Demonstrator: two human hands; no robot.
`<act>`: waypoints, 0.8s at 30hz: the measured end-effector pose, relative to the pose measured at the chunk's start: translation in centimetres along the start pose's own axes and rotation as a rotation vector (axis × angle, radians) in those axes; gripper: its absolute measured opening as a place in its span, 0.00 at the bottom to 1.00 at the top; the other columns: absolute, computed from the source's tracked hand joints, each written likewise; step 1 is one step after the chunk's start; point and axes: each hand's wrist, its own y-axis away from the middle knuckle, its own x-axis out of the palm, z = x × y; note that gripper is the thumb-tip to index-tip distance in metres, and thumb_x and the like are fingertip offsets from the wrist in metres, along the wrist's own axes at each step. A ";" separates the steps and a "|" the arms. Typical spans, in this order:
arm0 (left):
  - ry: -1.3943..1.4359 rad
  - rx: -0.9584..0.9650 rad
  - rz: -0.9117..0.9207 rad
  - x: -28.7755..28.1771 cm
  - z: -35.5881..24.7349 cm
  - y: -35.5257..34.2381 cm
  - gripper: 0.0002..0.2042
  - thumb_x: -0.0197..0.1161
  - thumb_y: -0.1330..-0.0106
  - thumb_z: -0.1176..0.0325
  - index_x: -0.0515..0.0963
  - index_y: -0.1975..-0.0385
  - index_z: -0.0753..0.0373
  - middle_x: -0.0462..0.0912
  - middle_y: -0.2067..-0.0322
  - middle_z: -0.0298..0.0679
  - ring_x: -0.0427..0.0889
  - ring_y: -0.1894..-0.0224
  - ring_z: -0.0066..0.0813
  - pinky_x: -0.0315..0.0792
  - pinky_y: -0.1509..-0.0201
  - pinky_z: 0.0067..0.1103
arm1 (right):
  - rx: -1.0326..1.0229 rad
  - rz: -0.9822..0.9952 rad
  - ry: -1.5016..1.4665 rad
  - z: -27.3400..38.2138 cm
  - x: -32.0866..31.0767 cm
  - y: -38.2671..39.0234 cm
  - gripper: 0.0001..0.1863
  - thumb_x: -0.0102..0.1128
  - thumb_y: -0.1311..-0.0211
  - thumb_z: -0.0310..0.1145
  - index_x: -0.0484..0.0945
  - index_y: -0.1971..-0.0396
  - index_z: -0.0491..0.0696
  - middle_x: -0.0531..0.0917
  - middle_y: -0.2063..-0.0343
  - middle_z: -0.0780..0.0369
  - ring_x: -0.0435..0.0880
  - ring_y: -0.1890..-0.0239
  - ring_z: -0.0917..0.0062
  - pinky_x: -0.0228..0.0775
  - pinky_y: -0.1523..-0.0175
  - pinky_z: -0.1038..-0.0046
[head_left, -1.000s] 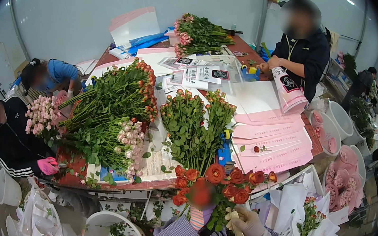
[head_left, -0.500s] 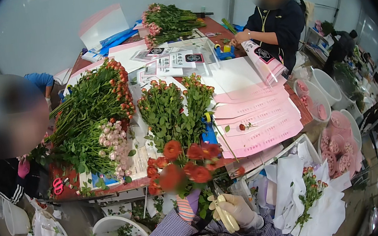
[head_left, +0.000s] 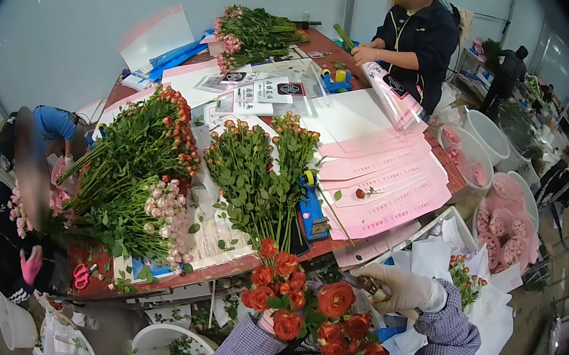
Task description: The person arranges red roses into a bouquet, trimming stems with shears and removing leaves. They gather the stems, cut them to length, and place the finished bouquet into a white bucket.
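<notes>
Just beyond the worktop's [head_left: 169, 284] near edge, the left hand's [head_left: 267, 321] grip seems closed around red roses [head_left: 336, 300]; the right hand's [head_left: 408, 285] grasps shears [head_left: 372, 286]. A careless swing could nick petals.

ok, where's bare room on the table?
The white sheets, between the clear plastic sleeves and the pink sheets; also a narrow red tabletop strip right of the pink sheets. Left and middle are crowded with rose bunches.
</notes>
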 end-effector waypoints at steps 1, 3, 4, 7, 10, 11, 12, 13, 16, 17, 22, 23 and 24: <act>-0.135 -0.013 0.041 -0.1 -0.3 -0.5 0.08 0.48 0.40 0.68 0.70 0.68 0.64 0.74 0.73 0.39 0.73 0.79 0.26 0.69 0.81 0.23 | -0.033 0.036 0.034 0.2 -0.4 0.0 0.29 0.53 0.59 0.24 0.63 0.49 0.49 0.71 0.69 0.59 0.71 0.69 0.80 0.65 0.66 0.81; -0.411 -0.037 0.117 0.0 -1.1 -1.2 0.08 0.48 0.40 0.67 0.71 0.72 0.64 0.74 0.77 0.37 0.71 0.82 0.24 0.67 0.86 0.21 | -0.124 0.087 0.141 1.0 -1.1 -0.1 0.30 0.55 0.61 0.24 0.64 0.50 0.48 0.70 0.70 0.59 0.71 0.69 0.77 0.64 0.65 0.79; -0.222 -0.084 0.034 -1.8 -1.4 0.9 0.07 0.48 0.40 0.67 0.70 0.70 0.63 0.73 0.75 0.38 0.72 0.79 0.25 0.68 0.81 0.22 | -0.181 0.109 0.216 1.2 -1.3 -0.2 0.30 0.55 0.61 0.24 0.64 0.51 0.48 0.70 0.70 0.59 0.71 0.68 0.75 0.64 0.65 0.78; -0.059 -0.109 -0.501 -7.4 -5.8 8.7 0.14 0.49 0.40 0.65 0.65 0.57 0.62 0.70 0.61 0.41 0.72 0.63 0.29 0.70 0.62 0.25 | -0.175 0.136 0.157 1.2 -0.9 -0.2 0.31 0.56 0.63 0.24 0.64 0.50 0.48 0.71 0.66 0.58 0.71 0.68 0.72 0.64 0.62 0.74; -0.204 -0.142 -0.907 -9.6 -7.8 11.3 0.22 0.46 0.38 0.62 0.55 0.44 0.58 0.60 0.46 0.41 0.66 0.48 0.33 0.64 0.46 0.28 | -0.193 0.190 0.078 2.5 -0.8 -0.9 0.31 0.56 0.62 0.24 0.64 0.50 0.48 0.72 0.63 0.58 0.71 0.66 0.70 0.64 0.61 0.73; -0.173 -0.204 -1.024 -9.3 -7.5 11.3 0.22 0.46 0.38 0.62 0.55 0.44 0.58 0.60 0.45 0.40 0.64 0.47 0.33 0.62 0.44 0.28 | -0.194 0.211 0.036 3.0 -0.8 -1.1 0.31 0.56 0.62 0.25 0.64 0.50 0.48 0.72 0.63 0.57 0.71 0.66 0.70 0.64 0.61 0.73; -0.496 -0.323 -0.929 -9.2 -7.2 11.0 0.22 0.45 0.38 0.63 0.54 0.44 0.58 0.59 0.45 0.39 0.63 0.46 0.33 0.61 0.43 0.28 | -0.158 0.232 0.003 2.5 -0.8 -1.2 0.31 0.57 0.61 0.26 0.64 0.50 0.47 0.73 0.62 0.57 0.72 0.65 0.69 0.65 0.60 0.73; -0.871 -0.439 -0.824 -9.1 -7.0 10.7 0.22 0.44 0.38 0.64 0.53 0.43 0.57 0.58 0.44 0.39 0.61 0.45 0.33 0.59 0.42 0.28 | -0.123 0.253 -0.030 1.3 -0.9 -1.2 0.30 0.58 0.61 0.27 0.65 0.51 0.47 0.73 0.62 0.57 0.72 0.64 0.68 0.65 0.60 0.73; -1.627 -0.553 -0.503 -9.3 -6.9 10.4 0.22 0.42 0.37 0.65 0.51 0.42 0.56 0.56 0.43 0.39 0.58 0.43 0.34 0.57 0.40 0.28 | -0.106 0.228 0.057 1.8 -1.1 -1.0 0.29 0.62 0.60 0.33 0.66 0.52 0.47 0.73 0.61 0.57 0.73 0.61 0.66 0.66 0.58 0.73; -1.265 -0.460 -0.649 -9.3 -7.0 10.3 0.22 0.42 0.37 0.66 0.51 0.42 0.56 0.55 0.43 0.39 0.58 0.43 0.34 0.57 0.40 0.29 | -0.117 0.204 0.117 2.2 -1.4 -1.0 0.29 0.63 0.60 0.34 0.67 0.53 0.46 0.74 0.61 0.57 0.74 0.61 0.66 0.66 0.57 0.73; -0.358 -0.205 -0.805 -8.5 -6.7 8.5 0.22 0.40 0.36 0.65 0.50 0.42 0.56 0.55 0.42 0.39 0.57 0.42 0.35 0.56 0.40 0.30 | -0.210 0.146 0.256 1.9 -2.6 -0.4 0.33 0.63 0.64 0.36 0.65 0.52 0.46 0.74 0.64 0.56 0.74 0.62 0.65 0.66 0.57 0.73; -0.235 -0.171 -0.835 -8.7 -6.6 9.0 0.22 0.40 0.36 0.65 0.50 0.41 0.56 0.54 0.42 0.39 0.57 0.42 0.35 0.56 0.40 0.29 | -0.215 0.136 0.352 2.1 -3.2 -0.1 0.33 0.62 0.66 0.35 0.65 0.52 0.46 0.74 0.65 0.55 0.74 0.62 0.64 0.66 0.56 0.72; -0.112 -0.138 -0.863 -9.1 -6.5 9.9 0.22 0.40 0.36 0.66 0.49 0.41 0.56 0.54 0.42 0.39 0.57 0.42 0.35 0.56 0.40 0.29 | -0.220 0.126 0.448 2.7 -3.7 0.1 0.34 0.62 0.67 0.34 0.65 0.52 0.46 0.74 0.65 0.54 0.73 0.61 0.64 0.65 0.55 0.72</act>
